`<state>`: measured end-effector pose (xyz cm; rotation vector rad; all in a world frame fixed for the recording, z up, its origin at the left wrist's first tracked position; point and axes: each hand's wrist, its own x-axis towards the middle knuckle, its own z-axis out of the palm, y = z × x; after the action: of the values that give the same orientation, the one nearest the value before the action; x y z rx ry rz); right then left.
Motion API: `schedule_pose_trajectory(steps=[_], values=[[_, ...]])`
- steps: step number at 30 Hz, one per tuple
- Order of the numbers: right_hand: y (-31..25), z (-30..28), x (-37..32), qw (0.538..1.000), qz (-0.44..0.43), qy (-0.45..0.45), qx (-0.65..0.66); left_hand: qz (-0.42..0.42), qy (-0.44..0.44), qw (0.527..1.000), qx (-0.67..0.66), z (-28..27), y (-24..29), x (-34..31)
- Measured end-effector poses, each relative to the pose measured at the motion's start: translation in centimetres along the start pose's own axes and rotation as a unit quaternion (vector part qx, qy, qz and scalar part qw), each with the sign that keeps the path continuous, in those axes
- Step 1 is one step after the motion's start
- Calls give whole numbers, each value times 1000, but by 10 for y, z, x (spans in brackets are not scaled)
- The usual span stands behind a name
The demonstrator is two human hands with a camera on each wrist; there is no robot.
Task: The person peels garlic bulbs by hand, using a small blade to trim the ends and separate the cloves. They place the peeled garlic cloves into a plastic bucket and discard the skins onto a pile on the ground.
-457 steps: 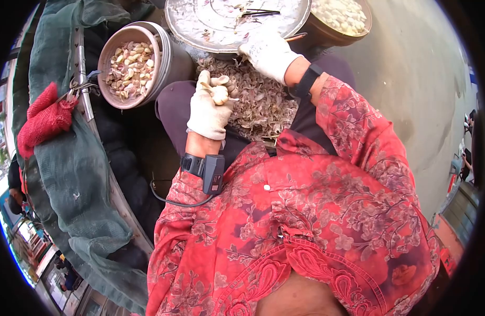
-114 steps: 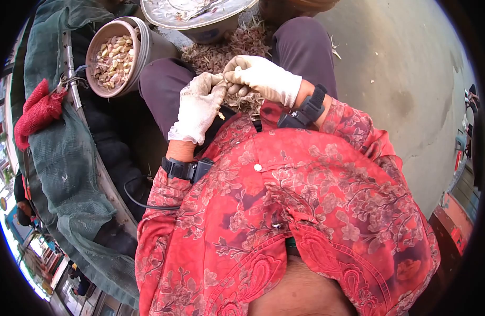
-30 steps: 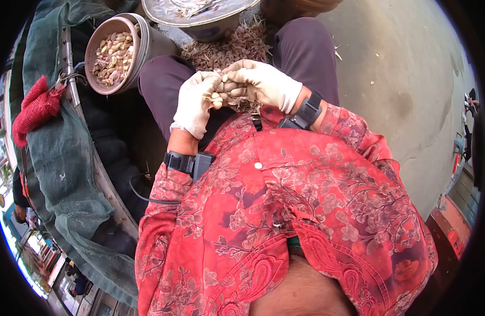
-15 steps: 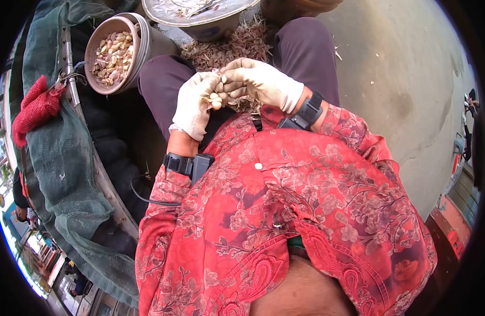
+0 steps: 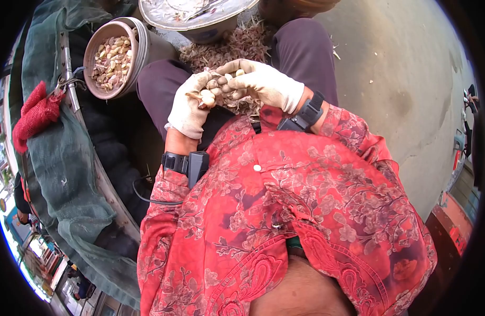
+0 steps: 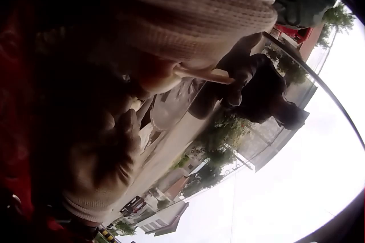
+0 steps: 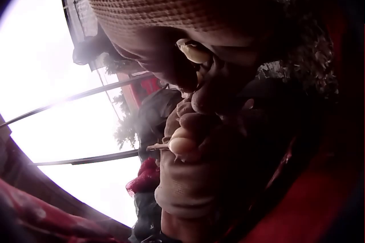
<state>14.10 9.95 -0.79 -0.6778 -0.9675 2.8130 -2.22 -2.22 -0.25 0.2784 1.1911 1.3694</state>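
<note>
In the head view both white-gloved hands meet above the lap. My left hand grips a partly peeled garlic bulb, whose pale cloves and short stalk stick out past the curled fingers. Close against its fingertips, my right hand holds loose garlic cloves between thumb and bent fingers. The right wrist view shows a clove tucked under the right thumb and the bulb in the left hand below. In the dark left wrist view, the bulb's stalk juts from the glove.
A tilted bucket at the left bears a basket of garlic cloves. Ahead stands a basin with a round metal lid or tray on it. Garlic skins heap between the knees. Green netting runs along the left.
Earlier the right hand was at the tray's rim; it has come back beside the left. Over the last half second the left hand has turned, showing the bulb, and a clove shows at the right thumb.
</note>
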Motion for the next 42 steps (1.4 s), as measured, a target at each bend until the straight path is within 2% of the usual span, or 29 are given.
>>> schedule_pose_trajectory(steps=[1,3,4,6,7,9,10,11,15,17,18,20,21,22,23,24,25,27,29,31,34,35,36,37,38,40,42], values=[[0,-1,0,1000,-2,2,0,-11,15,999,-32,0,0,1],[-3,-3,-3,1000,9,10,26,-46,-27,993,-102,-9,2,5],[-5,-1,-5,999,12,31,23,-4,3,1000,3,-10,-1,6],[-3,-8,-4,998,33,32,43,-15,-26,997,-72,-13,2,9],[-5,-7,-4,995,54,45,66,-57,3,992,-113,-16,4,13],[1,-13,-3,993,48,36,106,-63,9,990,-126,-13,2,13],[1,-14,-4,993,58,39,96,-26,20,999,-37,-13,-3,14],[4,-18,-3,993,57,35,99,-45,-7,996,-72,-17,-3,16],[-2,-21,-3,990,66,89,88,-100,69,989,-83,1,4,23],[-3,-38,-2,989,80,80,100,-107,41,986,-117,-12,-7,27],[-10,-44,-1,987,64,77,126,-109,52,986,-115,-7,-5,27],[-49,-48,-3,986,22,150,73,-125,67,984,-113,-1,0,28],[-70,-61,1,985,-15,153,81,-129,70,983,-115,0,1,26],[-100,-64,-1,970,-76,163,164,-132,60,981,-125,-2,1,27],[-132,-60,-8,950,-160,132,235,-131,65,981,-125,-3,-2,28],[-159,-58,-16,931,-214,142,259,-131,70,981,-124,-5,-4,28],[-172,-84,-22,934,-174,-9,311,-127,69,981,-130,3,3,25],[-176,-99,-13,927,-210,111,291,-133,52,980,-138,-3,-3,29],[-157,-81,-7,919,-186,273,216,-141,39,979,-145,-4,-3,31],[-127,-74,-5,954,-157,167,195,-156,81,974,-142,2,-1,31],[-89,-41,-1,981,-35,176,68,-139,77,977,-143,3,2,34],[-80,-25,-3,981,-31,189,12,-111,96,982,-122,14,9,32],[-71,-16,-1,984,-18,176,-31,-105,60,984,-128,5,7,37],[-61,-8,-1,984,-7,162,-74,-101,73,984,-124,6,12,38],[-55,0,-1,986,5,142,-84,-64,52,989,-122,4,12,37],[-46,15,-1,984,31,118,-132,60,71,996,7,8,9,33],[-39,27,-2,979,49,121,-158,20,128,988,-89,17,16,34]])
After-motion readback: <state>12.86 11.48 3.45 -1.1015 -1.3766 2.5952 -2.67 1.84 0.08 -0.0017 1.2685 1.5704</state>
